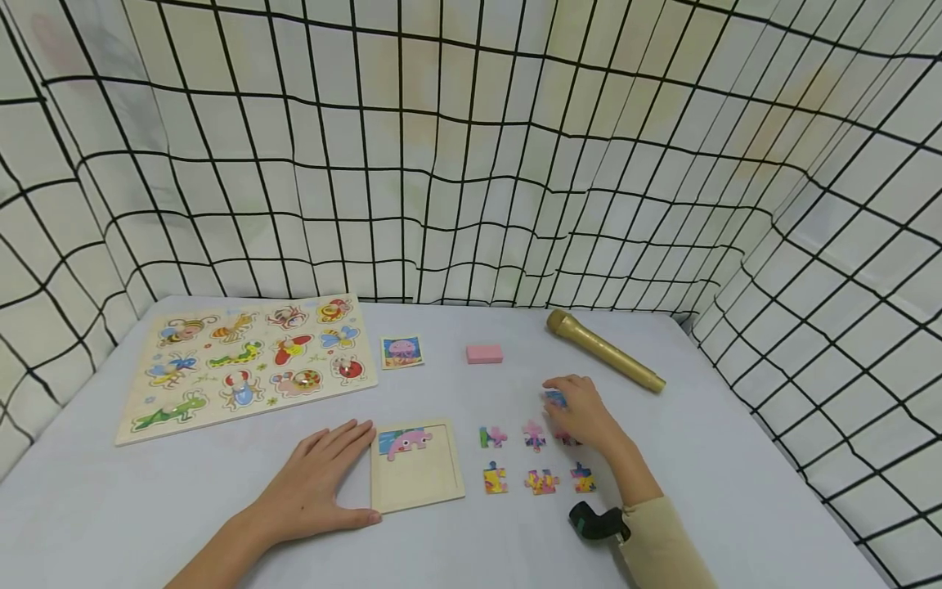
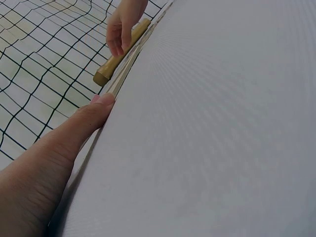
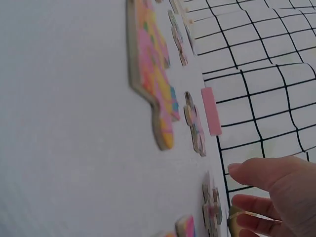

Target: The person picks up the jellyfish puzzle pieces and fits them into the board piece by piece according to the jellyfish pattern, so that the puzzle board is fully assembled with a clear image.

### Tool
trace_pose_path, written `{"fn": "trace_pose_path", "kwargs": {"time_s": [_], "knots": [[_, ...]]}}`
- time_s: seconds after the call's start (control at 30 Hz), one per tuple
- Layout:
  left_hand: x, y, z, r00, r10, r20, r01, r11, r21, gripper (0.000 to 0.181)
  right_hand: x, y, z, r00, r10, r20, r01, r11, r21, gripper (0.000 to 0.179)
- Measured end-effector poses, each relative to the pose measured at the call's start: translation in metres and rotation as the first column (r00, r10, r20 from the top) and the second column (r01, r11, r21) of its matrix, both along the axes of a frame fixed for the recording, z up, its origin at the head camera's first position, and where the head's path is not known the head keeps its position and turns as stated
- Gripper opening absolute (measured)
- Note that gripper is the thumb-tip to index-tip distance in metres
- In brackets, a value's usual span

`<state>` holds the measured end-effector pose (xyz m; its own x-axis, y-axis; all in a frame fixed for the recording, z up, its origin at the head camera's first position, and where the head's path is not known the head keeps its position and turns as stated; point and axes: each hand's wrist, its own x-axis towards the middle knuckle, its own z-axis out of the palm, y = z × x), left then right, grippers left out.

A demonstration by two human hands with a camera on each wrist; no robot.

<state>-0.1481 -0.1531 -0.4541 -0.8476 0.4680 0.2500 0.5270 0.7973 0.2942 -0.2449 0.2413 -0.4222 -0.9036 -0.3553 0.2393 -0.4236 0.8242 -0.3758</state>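
A square wooden puzzle tray lies on the table with a pink-and-blue jigsaw piece in its upper left. My left hand rests at the tray's left side, fingers extended near the upper corner and thumb at the lower one. In the left wrist view the thumb touches the tray's edge. My right hand is over a blue jigsaw piece, partly hidden by it. Its thumb and fingers stand apart in the right wrist view. Several loose pieces, including a yellow one, lie between hand and tray.
A large wooden insect puzzle board lies at the back left. Beside it are a small picture card, a pink block and a gold microphone-shaped object. Black netting surrounds the table's back and sides.
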Motion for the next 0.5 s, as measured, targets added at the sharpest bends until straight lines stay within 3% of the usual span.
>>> {"fn": "trace_pose_path", "kwargs": {"time_s": [0.5], "knots": [[0.001,0.001,0.001,1.0,0.002,-0.002,-0.002,1.0,-0.007,0.104,-0.004,0.025,-0.013,0.991,-0.112,0.078,0.118,0.991,-0.065,0.034]]}}
